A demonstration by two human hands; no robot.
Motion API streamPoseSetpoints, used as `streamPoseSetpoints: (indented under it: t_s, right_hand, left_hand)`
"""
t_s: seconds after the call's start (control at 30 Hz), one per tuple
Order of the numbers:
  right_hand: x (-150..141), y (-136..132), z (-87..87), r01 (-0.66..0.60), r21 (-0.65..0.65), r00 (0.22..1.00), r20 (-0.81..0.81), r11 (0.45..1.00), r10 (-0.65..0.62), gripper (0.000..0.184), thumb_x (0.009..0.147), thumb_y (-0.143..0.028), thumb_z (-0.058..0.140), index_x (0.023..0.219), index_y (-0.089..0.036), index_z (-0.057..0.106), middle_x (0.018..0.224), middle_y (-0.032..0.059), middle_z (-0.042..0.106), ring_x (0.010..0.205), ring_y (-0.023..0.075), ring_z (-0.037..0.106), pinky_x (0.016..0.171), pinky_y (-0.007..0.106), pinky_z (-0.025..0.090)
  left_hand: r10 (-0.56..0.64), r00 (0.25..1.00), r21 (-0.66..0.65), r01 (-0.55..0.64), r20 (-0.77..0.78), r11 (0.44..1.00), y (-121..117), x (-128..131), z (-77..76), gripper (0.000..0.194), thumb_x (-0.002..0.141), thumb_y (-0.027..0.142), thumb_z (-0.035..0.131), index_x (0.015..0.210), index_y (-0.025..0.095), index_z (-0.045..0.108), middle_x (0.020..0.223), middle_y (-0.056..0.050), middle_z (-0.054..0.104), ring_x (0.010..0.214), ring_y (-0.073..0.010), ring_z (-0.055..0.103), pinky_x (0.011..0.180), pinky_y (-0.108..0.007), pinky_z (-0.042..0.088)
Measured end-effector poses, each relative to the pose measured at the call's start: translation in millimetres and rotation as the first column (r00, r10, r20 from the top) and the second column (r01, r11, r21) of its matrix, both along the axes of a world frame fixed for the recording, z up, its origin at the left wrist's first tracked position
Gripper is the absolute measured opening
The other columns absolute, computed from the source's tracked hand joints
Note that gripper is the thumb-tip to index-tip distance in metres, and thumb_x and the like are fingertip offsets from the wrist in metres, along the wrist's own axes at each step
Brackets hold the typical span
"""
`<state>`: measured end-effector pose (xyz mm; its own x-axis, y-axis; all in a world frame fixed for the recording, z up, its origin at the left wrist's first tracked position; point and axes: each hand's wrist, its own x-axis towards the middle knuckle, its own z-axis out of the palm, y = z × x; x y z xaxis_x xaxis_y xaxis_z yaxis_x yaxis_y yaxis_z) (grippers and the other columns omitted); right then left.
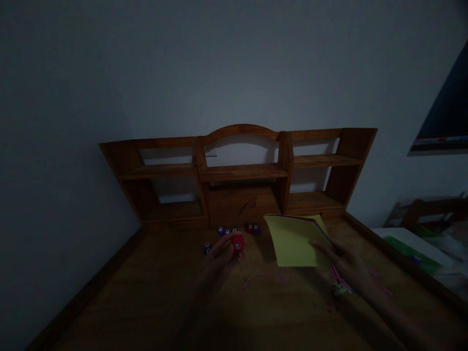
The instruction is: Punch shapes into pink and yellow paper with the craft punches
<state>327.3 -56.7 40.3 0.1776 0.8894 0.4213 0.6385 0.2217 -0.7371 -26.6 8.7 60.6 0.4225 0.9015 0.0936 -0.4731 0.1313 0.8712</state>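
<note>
Pinched in our left hand (pixel 219 254): one small red rounded piece (pixel 237 243) with a pale round mark on its face, held at the fingertips, above the desk. Our right hand (pixel 345 264) grips the yellow paper sheets (pixel 296 241) by their right side, fingers on the near face; thumb placement too dark to tell. Sheets lie at 3 o'clock from the red piece, tilted up, a dark edge showing along the top.

Clock readings from the red piece, 12 pointing away from us. At 9, near our left hand, a dark blue-purple piece with white ringed spots (pixel 207 248). At 11, similar blue-purple pieces (pixel 221 231). At 1, a red-and-purple pair with white spots (pixel 252 229). At 4, thin pink scraps (pixel 282 278) on the brown wooden desk (pixel 146 297); below our right hand, a pink-and-pale bundle (pixel 341 283). At 12, the brown wooden shelf unit (pixel 243 171) against the grey wall (pixel 234 63).
</note>
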Motion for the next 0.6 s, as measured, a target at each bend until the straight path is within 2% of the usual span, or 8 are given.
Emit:
streamPoseSetpoints:
  t_s: [0.1, 0.2, 0.3, 0.37, 0.4, 0.5, 0.6]
  right_hand:
    - [3, 1, -6.3, 0.017, -0.013, 0.999, -0.027, 1.000, -0.017, 0.040, 0.091, -0.050, 0.057, 0.106, -0.018, 0.074, 0.095, 0.0071, 0.073, 0.082, 0.0302, 0.070, 0.063, 0.035, 0.060]
    - [6, 2, -3.3, -0.005, 0.009, 0.999, 0.047, 1.000, 0.005, 0.038, 0.094, -0.044, 0.053, 0.109, -0.016, 0.072, 0.100, 0.0093, 0.073, 0.088, 0.0299, 0.069, 0.072, 0.036, 0.060]
    - [3, 12, 11.8, -0.200, 0.066, 0.951, 0.252, 0.978, 0.178, 0.035, 0.098, -0.030, 0.044, 0.123, -0.018, 0.066, 0.115, 0.0097, 0.068, 0.103, 0.0271, 0.066, 0.089, 0.038, 0.055]
    - [-9, 25, 25.7, -0.386, -0.004, 0.833, 0.428, 0.923, 0.350, 0.039, 0.097, -0.019, 0.042, 0.132, -0.023, 0.060, 0.125, 0.0079, 0.064, 0.109, 0.0242, 0.064, 0.094, 0.037, 0.052]
    - [-18, 33, 32.2, -0.432, -0.023, 0.773, 0.506, 0.902, 0.383, 0.042, 0.096, -0.014, 0.043, 0.134, -0.025, 0.058, 0.128, 0.0066, 0.062, 0.109, 0.0227, 0.064, 0.093, 0.036, 0.052]
    - [-56, 58, 43.8, -0.513, -0.040, 0.600, 0.697, 0.857, 0.392, 0.049, 0.090, -0.005, 0.052, 0.133, -0.028, 0.057, 0.123, 0.0050, 0.065, 0.100, 0.0193, 0.066, 0.085, 0.030, 0.054]
    - [-90, 72, 39.8, -0.570, -0.038, 0.476, 0.799, 0.821, 0.368, 0.046, 0.091, -0.002, 0.053, 0.129, -0.025, 0.059, 0.117, 0.0061, 0.067, 0.091, 0.0169, 0.067, 0.077, 0.027, 0.052]
  left_hand:
    - [-0.020, 1.000, 0.017, 0.020, 0.008, 1.000, -5, 4, 7.5, 0.038, 0.075, 0.034, 0.079, 0.111, 0.026, 0.069, 0.105, -0.007, 0.067, 0.077, -0.0126, 0.061, 0.073, -0.026, 0.049]
    - [0.010, 1.000, 0.053, -0.009, -0.023, 0.999, -4, 4, 10.0, 0.037, 0.077, 0.036, 0.077, 0.111, 0.025, 0.069, 0.101, -0.006, 0.067, 0.074, -0.0123, 0.062, 0.070, -0.026, 0.049]
    - [0.146, 0.968, 0.164, -0.113, -0.206, 0.980, 12, -6, 8.0, 0.040, 0.078, 0.040, 0.074, 0.113, 0.021, 0.068, 0.095, -0.006, 0.069, 0.074, -0.0141, 0.063, 0.070, -0.027, 0.050]
    - [0.268, 0.888, 0.276, -0.169, -0.374, 0.946, 32, -16, 2.0, 0.047, 0.074, 0.042, 0.076, 0.114, 0.019, 0.067, 0.090, -0.006, 0.071, 0.076, -0.0167, 0.065, 0.073, -0.028, 0.050]
    - [0.310, 0.849, 0.310, -0.184, -0.428, 0.933, 42, -22, -2.9, 0.050, 0.072, 0.043, 0.077, 0.115, 0.019, 0.066, 0.092, -0.006, 0.072, 0.078, -0.0184, 0.066, 0.073, -0.028, 0.051]
    - [0.388, 0.760, 0.365, -0.212, -0.521, 0.907, 70, -39, -22.0, 0.051, 0.070, 0.048, 0.075, 0.110, 0.017, 0.066, 0.103, -0.009, 0.072, 0.089, -0.0233, 0.068, 0.079, -0.033, 0.053]
    - [0.432, 0.676, 0.406, -0.210, -0.597, 0.889, 83, -53, -39.2, 0.049, 0.073, 0.048, 0.070, 0.111, 0.017, 0.066, 0.106, -0.010, 0.072, 0.095, -0.0253, 0.068, 0.082, -0.035, 0.054]
